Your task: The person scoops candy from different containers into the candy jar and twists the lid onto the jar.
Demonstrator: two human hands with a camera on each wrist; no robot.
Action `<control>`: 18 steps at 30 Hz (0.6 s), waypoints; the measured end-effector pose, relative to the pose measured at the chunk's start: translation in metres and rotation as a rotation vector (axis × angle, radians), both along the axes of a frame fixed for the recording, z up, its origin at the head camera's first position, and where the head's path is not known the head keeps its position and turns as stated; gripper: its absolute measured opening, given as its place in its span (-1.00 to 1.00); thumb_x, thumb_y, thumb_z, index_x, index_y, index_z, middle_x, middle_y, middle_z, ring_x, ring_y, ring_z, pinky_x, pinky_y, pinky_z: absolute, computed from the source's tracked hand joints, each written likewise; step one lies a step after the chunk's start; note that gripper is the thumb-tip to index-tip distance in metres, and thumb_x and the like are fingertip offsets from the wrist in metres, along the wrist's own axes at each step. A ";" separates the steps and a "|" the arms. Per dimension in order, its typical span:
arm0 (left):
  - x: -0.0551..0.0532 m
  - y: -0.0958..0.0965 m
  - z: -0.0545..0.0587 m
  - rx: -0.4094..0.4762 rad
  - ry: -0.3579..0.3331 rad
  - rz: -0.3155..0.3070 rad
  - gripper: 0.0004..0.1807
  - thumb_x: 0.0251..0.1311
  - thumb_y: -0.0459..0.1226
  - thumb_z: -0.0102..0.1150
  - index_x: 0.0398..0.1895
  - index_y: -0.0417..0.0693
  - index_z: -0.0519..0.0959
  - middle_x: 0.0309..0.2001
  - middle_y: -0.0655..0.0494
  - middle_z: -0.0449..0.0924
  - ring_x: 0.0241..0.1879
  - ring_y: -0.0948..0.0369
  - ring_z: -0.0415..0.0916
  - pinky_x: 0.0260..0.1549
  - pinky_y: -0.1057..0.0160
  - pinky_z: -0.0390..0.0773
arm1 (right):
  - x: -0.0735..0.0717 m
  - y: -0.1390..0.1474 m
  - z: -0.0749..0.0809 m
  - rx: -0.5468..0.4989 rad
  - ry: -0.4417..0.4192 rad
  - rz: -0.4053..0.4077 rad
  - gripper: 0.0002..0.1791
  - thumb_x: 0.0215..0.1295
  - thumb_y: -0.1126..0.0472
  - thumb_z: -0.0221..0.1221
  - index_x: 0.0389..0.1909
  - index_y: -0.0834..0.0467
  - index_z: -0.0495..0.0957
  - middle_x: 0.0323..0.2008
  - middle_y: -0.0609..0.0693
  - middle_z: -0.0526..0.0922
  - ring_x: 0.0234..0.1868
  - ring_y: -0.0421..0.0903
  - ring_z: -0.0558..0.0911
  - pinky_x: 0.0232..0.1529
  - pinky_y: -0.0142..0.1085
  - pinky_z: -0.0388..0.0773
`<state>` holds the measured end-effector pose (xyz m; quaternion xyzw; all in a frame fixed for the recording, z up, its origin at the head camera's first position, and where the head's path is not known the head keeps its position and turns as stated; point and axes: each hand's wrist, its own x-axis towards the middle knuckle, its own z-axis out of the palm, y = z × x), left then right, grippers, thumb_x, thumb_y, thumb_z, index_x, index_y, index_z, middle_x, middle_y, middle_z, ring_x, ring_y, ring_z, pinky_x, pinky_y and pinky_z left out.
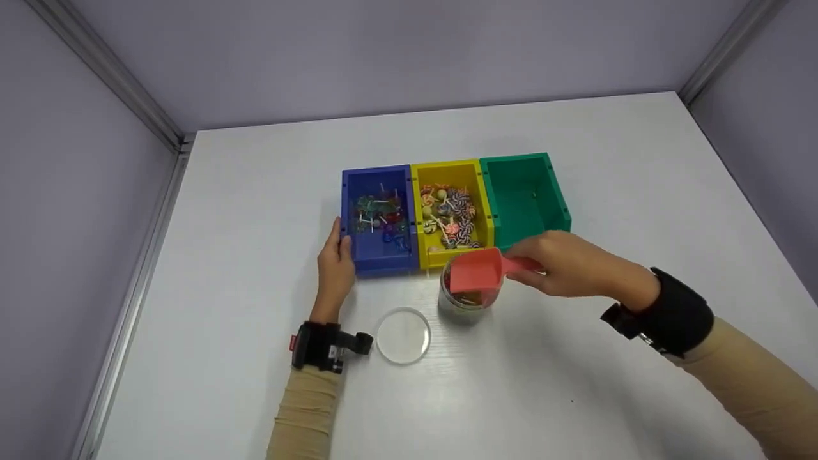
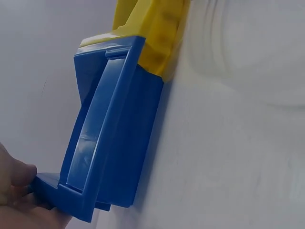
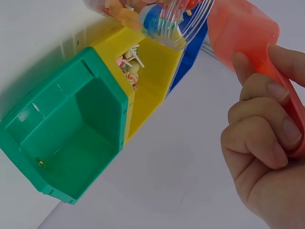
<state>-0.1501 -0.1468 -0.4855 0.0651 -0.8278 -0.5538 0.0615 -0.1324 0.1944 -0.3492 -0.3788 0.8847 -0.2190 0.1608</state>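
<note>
In my right hand [image 1: 562, 265] I grip the handle of a red plastic scoop [image 1: 476, 271]. Its blade is over the mouth of a clear jar [image 1: 463, 313], overlapping it in the head view. Colourful candies [image 3: 152, 19] show through the jar's wall in the right wrist view. My left hand [image 1: 335, 271] holds the front left corner of the blue bin [image 1: 383, 255], thumb [image 2: 21, 172] and fingers on either side of its edge. Lollipops in clear colours [image 1: 383, 214] lie inside that bin. Striped swirl lollipops [image 1: 457, 211] fill much of the yellow bin [image 1: 447, 171] beside it.
A green bin [image 1: 521, 211] joins the yellow one on the right, with one tiny piece [image 3: 41, 162] in it. Left of the jar a round clear lid [image 1: 403, 336] lies flat on the white table [image 1: 511, 396]. Walls [image 1: 396, 57] enclose the table's back and sides.
</note>
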 end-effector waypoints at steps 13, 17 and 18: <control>0.001 -0.005 0.001 -0.040 0.003 -0.027 -0.47 0.50 -0.33 -0.25 0.46 -0.37 0.05 0.46 -0.28 0.11 0.49 -0.10 0.06 0.49 -0.02 0.15 | -0.004 -0.049 0.008 0.071 0.047 0.024 -0.78 0.28 0.14 0.23 -0.22 0.23 0.66 -0.50 0.05 0.68 -0.56 -0.21 0.41 -0.47 -0.47 0.40; 0.001 -0.005 0.001 -0.052 0.014 -0.034 -0.47 0.50 -0.33 -0.25 0.45 -0.37 0.05 0.46 -0.30 0.10 0.49 -0.12 0.06 0.48 -0.04 0.16 | -0.009 -0.066 0.016 0.126 0.022 -0.019 -0.77 0.31 0.14 0.19 -0.33 0.26 0.61 -0.68 0.00 0.45 -0.62 -0.17 0.35 -0.53 -0.46 0.30; 0.000 -0.005 0.001 -0.049 0.013 -0.037 -0.47 0.50 -0.33 -0.26 0.46 -0.37 0.04 0.46 -0.29 0.10 0.49 -0.11 0.06 0.48 -0.04 0.16 | -0.011 -0.070 0.018 0.137 0.011 -0.030 -0.77 0.32 0.14 0.18 -0.35 0.26 0.60 -0.71 -0.01 0.37 -0.63 -0.17 0.32 -0.55 -0.45 0.26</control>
